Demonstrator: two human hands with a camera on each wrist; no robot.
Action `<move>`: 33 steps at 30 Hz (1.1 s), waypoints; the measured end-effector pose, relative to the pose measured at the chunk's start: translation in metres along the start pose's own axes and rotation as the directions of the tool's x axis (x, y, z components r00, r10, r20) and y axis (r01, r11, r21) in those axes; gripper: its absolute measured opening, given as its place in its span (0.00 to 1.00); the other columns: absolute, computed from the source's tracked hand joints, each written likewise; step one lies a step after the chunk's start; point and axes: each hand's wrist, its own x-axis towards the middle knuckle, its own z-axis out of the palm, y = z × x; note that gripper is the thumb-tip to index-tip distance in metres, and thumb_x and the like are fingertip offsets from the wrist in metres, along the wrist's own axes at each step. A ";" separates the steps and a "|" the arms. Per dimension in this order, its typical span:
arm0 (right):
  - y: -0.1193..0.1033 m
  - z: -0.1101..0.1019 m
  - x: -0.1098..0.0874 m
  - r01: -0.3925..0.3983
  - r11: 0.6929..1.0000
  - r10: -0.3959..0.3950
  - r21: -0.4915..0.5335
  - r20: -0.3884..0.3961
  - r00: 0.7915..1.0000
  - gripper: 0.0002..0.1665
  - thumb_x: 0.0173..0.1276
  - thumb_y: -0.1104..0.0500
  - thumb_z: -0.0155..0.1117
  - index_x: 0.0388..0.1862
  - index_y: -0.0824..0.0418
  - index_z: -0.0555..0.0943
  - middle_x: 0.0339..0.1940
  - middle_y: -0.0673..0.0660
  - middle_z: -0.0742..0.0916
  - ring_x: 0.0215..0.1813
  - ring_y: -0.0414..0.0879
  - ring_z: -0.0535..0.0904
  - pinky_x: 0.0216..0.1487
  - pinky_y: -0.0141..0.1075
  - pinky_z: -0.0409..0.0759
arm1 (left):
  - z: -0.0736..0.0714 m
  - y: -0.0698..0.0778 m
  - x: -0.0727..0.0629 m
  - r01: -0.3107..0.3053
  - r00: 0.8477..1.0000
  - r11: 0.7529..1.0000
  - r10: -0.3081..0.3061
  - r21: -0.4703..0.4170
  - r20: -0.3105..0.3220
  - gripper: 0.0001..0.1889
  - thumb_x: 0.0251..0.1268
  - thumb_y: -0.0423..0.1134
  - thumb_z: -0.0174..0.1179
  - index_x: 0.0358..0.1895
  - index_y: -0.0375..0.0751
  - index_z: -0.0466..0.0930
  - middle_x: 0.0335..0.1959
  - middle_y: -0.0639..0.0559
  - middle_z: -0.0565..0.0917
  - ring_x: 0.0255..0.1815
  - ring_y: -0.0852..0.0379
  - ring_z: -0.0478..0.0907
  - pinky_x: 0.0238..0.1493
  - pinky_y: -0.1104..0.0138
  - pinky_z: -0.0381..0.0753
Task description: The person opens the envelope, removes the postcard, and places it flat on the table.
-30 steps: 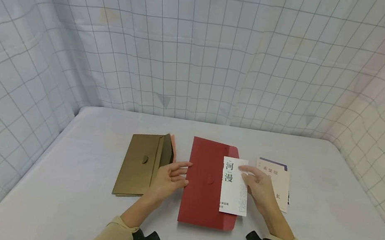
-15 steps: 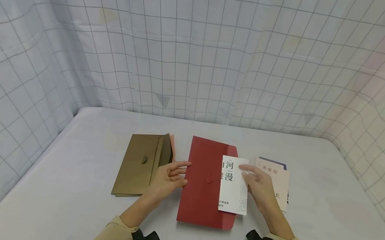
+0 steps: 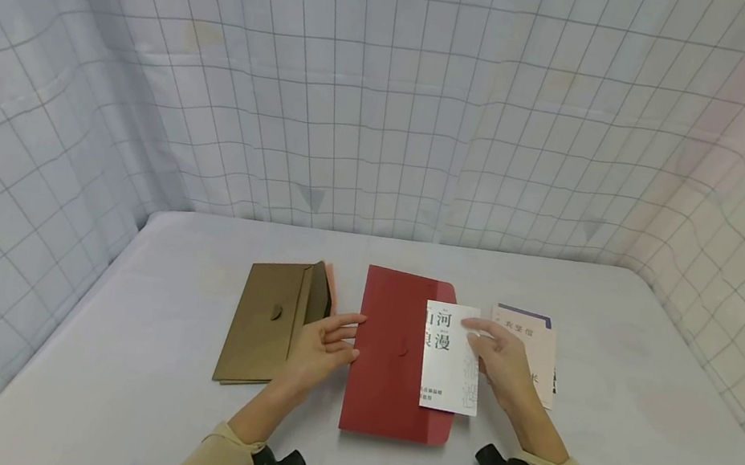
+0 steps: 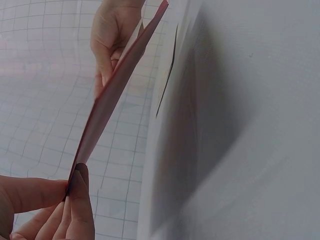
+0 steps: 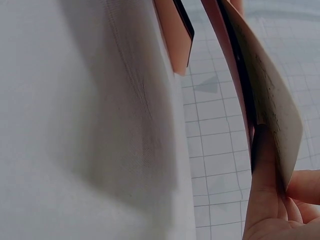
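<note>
A red envelope (image 3: 381, 380) is held up off the table in the head view, its flap side to the right. My left hand (image 3: 318, 347) pinches its left edge between thumb and fingers; the left wrist view shows this grip on the envelope (image 4: 117, 87) edge-on. A white card (image 3: 451, 371) with dark printed characters sticks out of the envelope's right side, its left part hidden inside. My right hand (image 3: 501, 363) pinches the card's right edge. In the right wrist view, the thumb and fingers hold the card (image 5: 280, 110) from both faces.
Brown-gold envelopes (image 3: 262, 329) lie at left on the white table (image 3: 105, 353), a pinkish sheet (image 3: 331, 275) at their upper right. Several printed cards (image 3: 539, 352) are stacked at right, partly behind my right hand. A gridded white curtain (image 3: 392, 106) surrounds the table.
More of the white card shows outside the red envelope, uncovering more characters at its left. The envelope has shifted slightly left relative to the card. Both hands keep their grips.
</note>
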 end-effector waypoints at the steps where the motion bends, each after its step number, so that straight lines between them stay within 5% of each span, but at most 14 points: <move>1: 0.000 0.000 0.000 0.001 1.000 -0.001 0.000 0.001 1.000 0.21 0.73 0.59 0.47 0.63 0.61 0.71 0.59 0.67 0.80 0.41 0.39 0.81 0.38 0.27 0.79 | 0.000 0.000 0.000 -0.001 1.000 1.000 0.001 0.002 0.001 0.27 0.53 0.20 0.57 0.59 0.39 0.75 0.53 0.36 0.81 0.33 0.65 0.80 0.36 0.75 0.79; 33: 0.002 -0.003 0.003 -0.023 0.999 0.023 -0.024 -0.012 1.000 0.21 0.73 0.58 0.46 0.63 0.61 0.71 0.60 0.67 0.78 0.39 0.40 0.79 0.35 0.26 0.78 | -0.002 0.000 0.001 -0.025 1.000 1.000 0.025 0.004 0.002 0.26 0.54 0.20 0.57 0.59 0.39 0.74 0.51 0.36 0.82 0.33 0.65 0.81 0.36 0.75 0.79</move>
